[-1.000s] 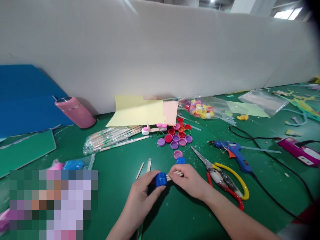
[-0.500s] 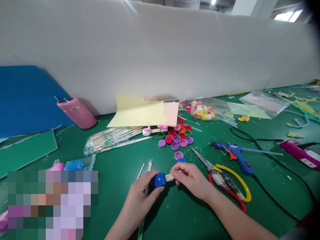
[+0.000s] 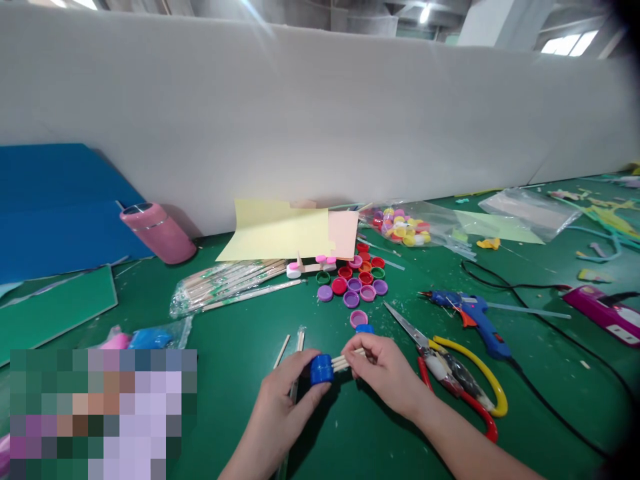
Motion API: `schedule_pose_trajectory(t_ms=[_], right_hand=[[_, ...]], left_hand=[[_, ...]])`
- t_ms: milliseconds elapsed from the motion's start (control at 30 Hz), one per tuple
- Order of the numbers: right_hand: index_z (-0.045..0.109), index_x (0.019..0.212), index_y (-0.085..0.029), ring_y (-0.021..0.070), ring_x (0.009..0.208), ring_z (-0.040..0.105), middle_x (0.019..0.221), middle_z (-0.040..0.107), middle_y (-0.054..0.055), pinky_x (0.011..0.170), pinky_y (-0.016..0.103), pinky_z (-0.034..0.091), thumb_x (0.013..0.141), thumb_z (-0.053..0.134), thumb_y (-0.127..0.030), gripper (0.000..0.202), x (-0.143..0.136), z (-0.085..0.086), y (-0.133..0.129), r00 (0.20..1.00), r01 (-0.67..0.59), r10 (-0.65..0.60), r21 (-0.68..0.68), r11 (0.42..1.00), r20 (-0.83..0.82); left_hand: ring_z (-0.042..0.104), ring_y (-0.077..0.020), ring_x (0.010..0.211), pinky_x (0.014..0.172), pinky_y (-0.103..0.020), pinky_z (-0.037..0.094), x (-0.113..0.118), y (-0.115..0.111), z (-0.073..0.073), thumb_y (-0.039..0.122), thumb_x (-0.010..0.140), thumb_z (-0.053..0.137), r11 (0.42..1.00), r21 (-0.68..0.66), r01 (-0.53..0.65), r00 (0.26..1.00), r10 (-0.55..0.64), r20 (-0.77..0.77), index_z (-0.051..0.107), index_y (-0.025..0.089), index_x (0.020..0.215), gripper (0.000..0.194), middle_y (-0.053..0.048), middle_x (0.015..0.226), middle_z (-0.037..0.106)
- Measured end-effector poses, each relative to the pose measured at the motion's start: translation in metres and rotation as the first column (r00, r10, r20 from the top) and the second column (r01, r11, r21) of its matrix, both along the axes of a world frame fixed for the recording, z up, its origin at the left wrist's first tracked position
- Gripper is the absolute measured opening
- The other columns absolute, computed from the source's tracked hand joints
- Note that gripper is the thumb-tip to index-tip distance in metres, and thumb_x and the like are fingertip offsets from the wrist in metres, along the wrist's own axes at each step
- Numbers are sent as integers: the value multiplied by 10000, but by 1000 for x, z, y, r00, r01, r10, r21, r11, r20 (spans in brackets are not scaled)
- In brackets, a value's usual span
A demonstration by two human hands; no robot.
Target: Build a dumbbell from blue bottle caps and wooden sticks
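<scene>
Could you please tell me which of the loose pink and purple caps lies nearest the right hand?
The pinkish-purple cap just beyond the right hand: it sits apart from the cluster farther back, where the others lie.

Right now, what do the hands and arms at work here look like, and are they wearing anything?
The left hand and right hand are ungloved. No ring, watch or marking is visible, and no sleeve shows on the forearms.

Craft wkshp, per glue gun [image 3: 481,320] & scissors [image 3: 440,361] on grn tbl [image 3: 240,333].
</scene>
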State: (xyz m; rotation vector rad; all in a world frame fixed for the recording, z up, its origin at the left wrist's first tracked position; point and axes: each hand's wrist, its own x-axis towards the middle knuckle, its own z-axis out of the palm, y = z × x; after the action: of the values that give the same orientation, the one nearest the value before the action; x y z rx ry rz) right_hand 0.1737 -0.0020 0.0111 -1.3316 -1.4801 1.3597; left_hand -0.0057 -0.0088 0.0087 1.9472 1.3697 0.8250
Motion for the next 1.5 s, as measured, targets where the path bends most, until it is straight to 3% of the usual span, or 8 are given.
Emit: schedule_pose_trajectory(t_ms=[1500], right_hand=[[565,695,-155,80,466,387,525,480,-41,424,184,284,789,496,-300,187,-2,-3,0,1000,16,-16,2,1000,-14]], left_hand=[[643,-201,792,722,-306,509,0,0,-1,239,694,594,999,3,-38,999,38,-14,610,199,918,228,-53,894,696]])
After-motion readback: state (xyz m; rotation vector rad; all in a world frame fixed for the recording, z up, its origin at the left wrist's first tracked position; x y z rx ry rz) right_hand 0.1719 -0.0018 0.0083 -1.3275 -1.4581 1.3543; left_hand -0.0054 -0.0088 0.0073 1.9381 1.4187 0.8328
